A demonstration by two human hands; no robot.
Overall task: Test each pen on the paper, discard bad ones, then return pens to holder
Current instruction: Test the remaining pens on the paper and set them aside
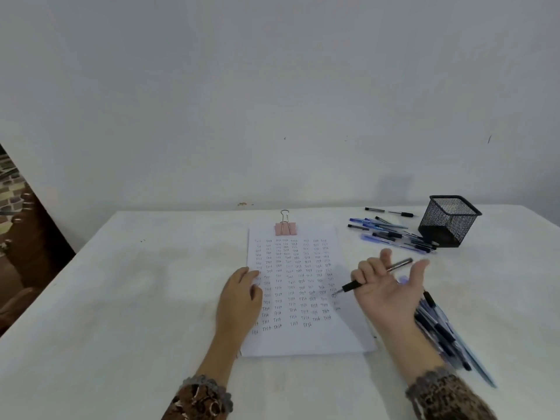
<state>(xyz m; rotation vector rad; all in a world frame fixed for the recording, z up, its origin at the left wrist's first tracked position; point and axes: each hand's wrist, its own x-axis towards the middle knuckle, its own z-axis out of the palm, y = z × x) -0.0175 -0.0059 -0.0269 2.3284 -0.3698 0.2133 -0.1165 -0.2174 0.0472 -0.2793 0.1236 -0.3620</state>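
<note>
Two pen piles lying on surface [121,298]: far pile [394,234] just beside black mesh holder [448,221], near pile [442,331] right of paper [303,341], partly under right forearm. Holder showing only mesh inside. Right hand [391,294] facing palm up, curled fingers [368,269] gripping black-grip pen [353,286], thumb spreading wide. Left hand [239,298] resting flat on paper's left edge, holding nothing. Pink binder clip [285,228] clamping paper's top.

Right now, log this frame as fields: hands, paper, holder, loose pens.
left hand: flat on left edge of white sheet filled with handwritten "Test" rows
right hand: palm up, fingers gripping black-grip pen, tip over the sheet
holder: black wire-mesh cup, far right, no pens sticking out
loose pens: one pile beside the cup, second pile by the right wrist
</note>
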